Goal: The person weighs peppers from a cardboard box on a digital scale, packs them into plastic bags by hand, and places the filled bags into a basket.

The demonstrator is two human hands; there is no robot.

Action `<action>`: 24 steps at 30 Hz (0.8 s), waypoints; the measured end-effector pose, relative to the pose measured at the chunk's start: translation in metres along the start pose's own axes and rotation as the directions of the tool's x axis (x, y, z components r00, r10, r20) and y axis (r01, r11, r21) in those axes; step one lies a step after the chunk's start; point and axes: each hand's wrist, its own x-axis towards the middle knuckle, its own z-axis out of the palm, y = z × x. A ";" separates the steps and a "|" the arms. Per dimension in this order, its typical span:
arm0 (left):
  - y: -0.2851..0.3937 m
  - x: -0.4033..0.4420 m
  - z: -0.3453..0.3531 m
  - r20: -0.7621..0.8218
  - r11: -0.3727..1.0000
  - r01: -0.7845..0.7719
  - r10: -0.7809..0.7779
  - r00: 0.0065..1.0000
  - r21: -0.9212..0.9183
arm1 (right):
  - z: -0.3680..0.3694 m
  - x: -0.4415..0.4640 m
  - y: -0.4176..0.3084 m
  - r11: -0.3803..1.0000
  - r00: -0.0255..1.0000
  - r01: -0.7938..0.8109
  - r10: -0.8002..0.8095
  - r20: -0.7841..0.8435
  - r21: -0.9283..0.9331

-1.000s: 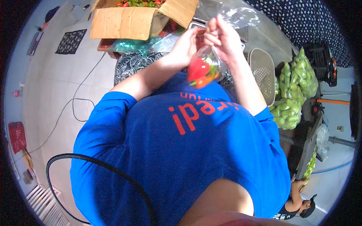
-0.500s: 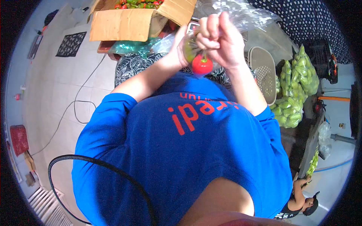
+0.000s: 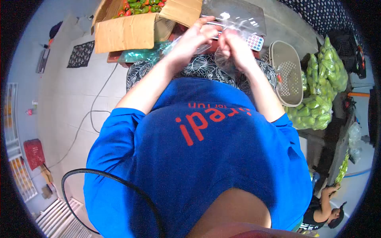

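My left hand [image 3: 197,36] is at the top centre, fingers partly curled on a thin clear plastic bag [image 3: 239,24]. Beside it, my right hand [image 3: 235,47] is closed, pinching the bag's film, and crumpled clear plastic hangs below it. Both hands are a little blurred. What is inside the plastic cannot be made out. Just beyond the hands is a dark flat plate [image 3: 256,14], with a white keypad [image 3: 255,42] of coloured buttons to the right of my right hand.
An open cardboard box [image 3: 125,37] of red and green peppers [image 3: 143,6] stands at upper left, green plastic [image 3: 143,55] below it. Right are a beige plastic basket [image 3: 291,79] and bags of green vegetables [image 3: 313,113]. Another person [image 3: 323,210] is at lower right.
The red pepper seen between my hands earlier is out of sight. My right hand has lowered from its raised fist, and my left hand has moved forward onto the plastic. The view has shifted slightly.
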 end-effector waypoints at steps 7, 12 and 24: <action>0.027 -0.004 0.061 0.000 0.937 0.043 -0.046 0.999 0.346 | 0.007 -0.022 0.029 0.995 0.972 0.092 -0.100 0.211 0.046; 0.031 0.013 0.051 -0.049 0.963 0.054 -0.069 0.996 -0.263 | -0.022 0.001 0.067 0.753 0.808 0.576 -0.466 0.360 -0.318; -0.053 0.050 -0.023 -0.207 0.694 0.238 -0.493 0.845 -0.679 | -0.047 -0.001 0.071 0.791 0.964 0.054 -0.200 0.173 0.610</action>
